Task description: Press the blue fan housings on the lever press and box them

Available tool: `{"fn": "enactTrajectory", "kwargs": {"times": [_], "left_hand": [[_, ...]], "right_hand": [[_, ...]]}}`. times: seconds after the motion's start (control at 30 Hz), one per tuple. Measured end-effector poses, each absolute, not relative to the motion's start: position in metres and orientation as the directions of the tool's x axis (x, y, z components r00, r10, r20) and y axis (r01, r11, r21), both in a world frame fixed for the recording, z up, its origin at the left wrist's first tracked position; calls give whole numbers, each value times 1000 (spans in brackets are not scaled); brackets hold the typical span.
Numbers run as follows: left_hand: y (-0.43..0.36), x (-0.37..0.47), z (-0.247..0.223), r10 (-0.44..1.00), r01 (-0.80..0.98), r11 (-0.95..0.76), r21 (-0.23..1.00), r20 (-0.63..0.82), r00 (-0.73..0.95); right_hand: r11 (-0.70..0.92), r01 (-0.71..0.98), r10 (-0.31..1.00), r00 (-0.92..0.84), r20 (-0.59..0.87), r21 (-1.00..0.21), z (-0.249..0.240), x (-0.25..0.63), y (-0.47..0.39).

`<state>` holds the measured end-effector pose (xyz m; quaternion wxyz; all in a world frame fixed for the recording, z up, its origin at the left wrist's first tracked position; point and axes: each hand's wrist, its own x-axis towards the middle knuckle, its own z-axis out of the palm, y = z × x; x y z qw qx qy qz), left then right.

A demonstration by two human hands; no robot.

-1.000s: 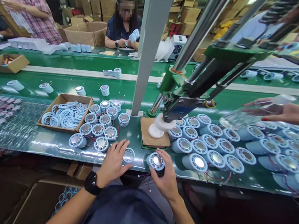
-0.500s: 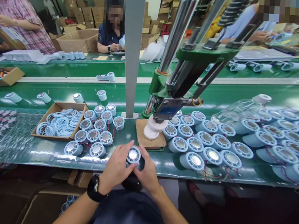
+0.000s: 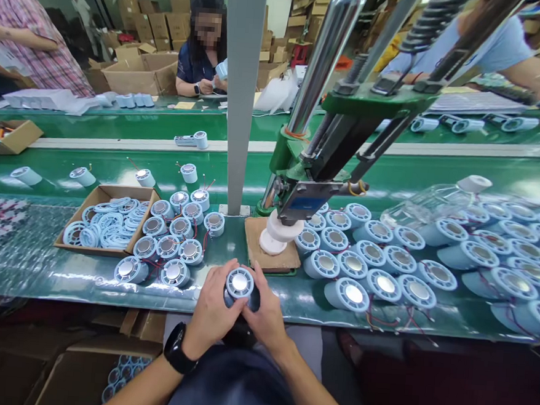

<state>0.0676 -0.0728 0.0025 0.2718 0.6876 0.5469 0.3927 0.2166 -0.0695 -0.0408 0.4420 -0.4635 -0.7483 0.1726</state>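
Between my two hands is a light-blue round housing (image 3: 240,282) with a slotted rim and a silver disc at its centre. My left hand (image 3: 215,300) is wrapped round its left side, and my right hand (image 3: 265,307) closes on the right side. Both thumbs meet at its near edge; its underside is hidden. Just beyond my hands stands a green press (image 3: 307,196) with a white round press head (image 3: 281,227) over a brown board (image 3: 268,258). To the left is a group of similar housings (image 3: 181,227) with red wires.
A cardboard box (image 3: 104,251) of light-blue rings sits left. Many housings (image 3: 353,264) crowd the right side near a clear plastic bottle (image 3: 430,201). A grey post (image 3: 240,102) rises behind the bench. Co-workers (image 3: 201,56) work across the green conveyor (image 3: 131,128).
My hands still grip the housing, which has shifted only slightly. At the upper right, a co-worker's arm has stretched out to the right.
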Motion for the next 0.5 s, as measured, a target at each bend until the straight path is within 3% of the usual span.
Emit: {"fn": "enactTrajectory", "kwargs": {"times": [0.2, 0.3, 0.4, 0.5], "left_hand": [[-78, 75, -13, 962, 506, -271, 819, 253, 105], [-76, 75, -22, 964, 486, -265, 833, 233, 126], [-63, 72, -14, 983, 452, -179, 874, 148, 105], [-38, 71, 11, 983, 414, -181, 892, 146, 114]], "right_hand": [[536, 632, 841, -339, 422, -560, -39, 223, -72], [596, 627, 803, -479, 354, -502, 1, 247, -66], [665, 665, 710, -424, 563, -339, 90, 280, -50], [625, 771, 460, -236, 856, -122, 205, 305, -19]]}}
